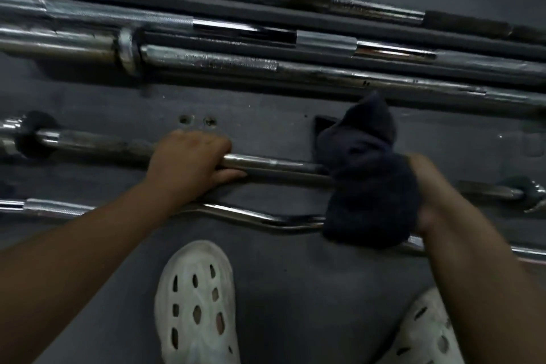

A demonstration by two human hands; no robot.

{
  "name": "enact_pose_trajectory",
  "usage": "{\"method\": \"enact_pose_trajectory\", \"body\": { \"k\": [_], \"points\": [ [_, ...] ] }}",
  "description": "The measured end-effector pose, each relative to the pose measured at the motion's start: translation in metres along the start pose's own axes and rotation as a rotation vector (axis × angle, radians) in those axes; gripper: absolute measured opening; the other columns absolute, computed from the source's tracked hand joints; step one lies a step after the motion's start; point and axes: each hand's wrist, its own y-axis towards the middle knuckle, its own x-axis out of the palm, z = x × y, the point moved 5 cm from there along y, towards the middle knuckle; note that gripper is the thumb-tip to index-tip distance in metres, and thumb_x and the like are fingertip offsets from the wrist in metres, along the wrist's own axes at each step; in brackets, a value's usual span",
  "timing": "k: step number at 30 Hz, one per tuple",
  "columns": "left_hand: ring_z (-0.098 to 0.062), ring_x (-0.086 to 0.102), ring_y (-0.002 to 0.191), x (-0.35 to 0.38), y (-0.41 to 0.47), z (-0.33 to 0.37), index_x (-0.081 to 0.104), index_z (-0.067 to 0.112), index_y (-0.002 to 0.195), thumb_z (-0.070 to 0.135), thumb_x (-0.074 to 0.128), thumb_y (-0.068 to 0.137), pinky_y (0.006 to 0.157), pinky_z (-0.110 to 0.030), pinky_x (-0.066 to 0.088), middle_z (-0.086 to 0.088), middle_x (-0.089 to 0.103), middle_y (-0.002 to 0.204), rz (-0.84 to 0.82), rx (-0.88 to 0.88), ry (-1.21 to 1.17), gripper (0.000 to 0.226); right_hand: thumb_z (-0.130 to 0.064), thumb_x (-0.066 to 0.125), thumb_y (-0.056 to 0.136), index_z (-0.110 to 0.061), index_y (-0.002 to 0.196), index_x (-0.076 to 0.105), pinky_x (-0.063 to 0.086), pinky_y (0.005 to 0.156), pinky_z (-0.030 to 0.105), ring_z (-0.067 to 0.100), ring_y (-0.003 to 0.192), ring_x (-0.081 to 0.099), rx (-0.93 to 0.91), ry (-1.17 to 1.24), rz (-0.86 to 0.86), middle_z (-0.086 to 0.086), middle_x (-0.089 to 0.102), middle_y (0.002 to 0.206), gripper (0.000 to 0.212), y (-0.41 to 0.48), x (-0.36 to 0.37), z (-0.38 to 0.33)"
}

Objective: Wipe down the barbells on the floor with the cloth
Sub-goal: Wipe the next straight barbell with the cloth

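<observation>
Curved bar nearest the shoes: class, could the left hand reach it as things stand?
Probably yes. The left hand grips the straight bar right beside the curved bar, whose stretch left of the cloth lies bare; it would only have to let go first.

Dark grey rubber floor (295, 289), scuffed and speckled. Two small round holes side by side in it, one (184, 119) and the other (210, 121), upper centre-left. Dark square recess (323, 124) to their right. Faint rectangular outline (533, 145) at right edge. White perforated clog (196, 301) at bottom centre, toe pointing up-frame. Second white clog (428, 331) at bottom right, partly cut off, blurred.
</observation>
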Motion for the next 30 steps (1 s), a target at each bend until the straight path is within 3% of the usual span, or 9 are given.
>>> {"method": "enact_pose_trajectory", "body": {
  "k": [3, 5, 7, 10, 13, 16, 20, 25, 30],
  "points": [
    [-0.028, 0.065, 0.074, 0.001, 0.005, -0.007, 0.055, 0.025, 0.077, 0.077, 0.053, 0.077, 0.061, -0.035, 0.043, 0.002, 0.067, 0.078, -0.013, -0.014, 0.003, 0.052, -0.016, 0.051, 0.096, -0.006, 0.073, 0.061, 0.049, 0.065, 0.032, 0.025, 0.069, 0.067, -0.105, -0.294, 0.074, 0.013, 0.067, 0.070, 0.027, 0.001, 0.013, 0.000],
    [-0.028, 0.064, 0.073, 0.002, 0.006, -0.007, 0.054, 0.025, 0.077, 0.077, 0.052, 0.077, 0.061, -0.034, 0.042, 0.002, 0.066, 0.078, -0.007, -0.021, 0.012, 0.052, -0.025, 0.056, 0.091, -0.015, 0.100, 0.069, 0.048, 0.088, 0.037, 0.030, 0.100, 0.063, -0.341, -0.366, 0.421, 0.013, 0.066, 0.104, 0.018, 0.011, 0.006, -0.012],
    [-0.027, 0.063, 0.072, 0.001, 0.006, -0.005, 0.055, 0.025, 0.077, 0.075, 0.053, 0.078, 0.062, -0.034, 0.040, 0.002, 0.065, 0.076, 0.009, -0.016, 0.017, 0.050, -0.040, 0.057, 0.090, -0.026, 0.132, 0.058, 0.041, 0.103, 0.035, 0.027, 0.119, 0.053, -0.480, -0.399, 0.561, 0.014, 0.050, 0.133, 0.045, 0.005, 0.023, -0.013],
    [-0.026, 0.063, 0.072, -0.003, 0.004, -0.002, 0.056, 0.025, 0.079, 0.070, 0.060, 0.077, 0.064, -0.034, 0.040, 0.002, 0.065, 0.076, 0.021, -0.004, 0.012, 0.045, -0.069, 0.056, 0.078, -0.039, 0.142, 0.045, 0.045, 0.101, 0.047, 0.036, 0.127, 0.047, -0.595, -0.786, 0.485, 0.014, 0.042, 0.148, 0.072, -0.008, 0.096, -0.002],
    [-0.029, 0.065, 0.069, -0.007, 0.002, -0.005, 0.059, 0.020, 0.086, 0.046, 0.082, 0.067, 0.061, -0.034, 0.045, -0.004, 0.066, 0.078, 0.023, 0.052, -0.052, 0.040, -0.047, 0.070, 0.078, -0.036, 0.146, 0.041, 0.047, 0.100, 0.051, 0.036, 0.134, 0.040, -0.877, -0.981, 0.288, 0.013, 0.036, 0.154, 0.074, -0.029, 0.175, 0.008],
    [-0.028, 0.064, 0.071, -0.010, 0.003, -0.010, 0.058, 0.017, 0.093, 0.035, 0.085, 0.063, 0.056, -0.032, 0.047, -0.004, 0.063, 0.084, -0.015, 0.094, -0.046, 0.044, -0.025, 0.074, 0.072, -0.032, 0.147, 0.042, 0.050, 0.098, 0.051, 0.037, 0.136, 0.039, -1.083, -1.047, 0.140, 0.014, 0.037, 0.154, 0.082, -0.025, 0.180, 0.011],
    [-0.024, 0.057, 0.094, -0.013, 0.018, -0.030, 0.052, 0.025, 0.105, 0.045, 0.083, 0.070, 0.070, -0.034, 0.043, 0.002, 0.057, 0.102, -0.071, -0.001, -0.272, 0.050, -0.021, 0.072, 0.071, -0.031, 0.138, 0.054, 0.048, 0.102, 0.041, 0.034, 0.125, 0.050, -0.881, -0.914, 0.318, 0.011, 0.048, 0.145, 0.069, 0.012, 0.085, 0.014],
    [-0.020, 0.055, 0.081, -0.015, 0.038, -0.042, 0.059, 0.026, 0.091, 0.064, 0.068, 0.076, 0.067, -0.034, 0.044, 0.010, 0.051, 0.084, -0.166, 0.080, -0.300, 0.042, -0.024, 0.065, 0.082, -0.017, 0.127, 0.062, 0.032, 0.111, 0.046, 0.040, 0.135, 0.030, -0.570, -0.663, 0.681, 0.018, 0.030, 0.152, 0.045, 0.031, -0.014, 0.032],
    [-0.026, 0.063, 0.082, -0.015, 0.041, -0.042, 0.067, 0.025, 0.097, 0.072, 0.036, 0.091, 0.063, -0.033, 0.042, 0.003, 0.066, 0.089, -0.035, 0.026, -0.045, 0.056, -0.025, 0.042, 0.076, -0.015, 0.140, 0.053, 0.041, 0.104, 0.048, 0.039, 0.123, 0.049, -0.585, -0.528, 0.780, 0.017, 0.053, 0.139, 0.066, 0.044, 0.022, 0.005]
  ]
}}
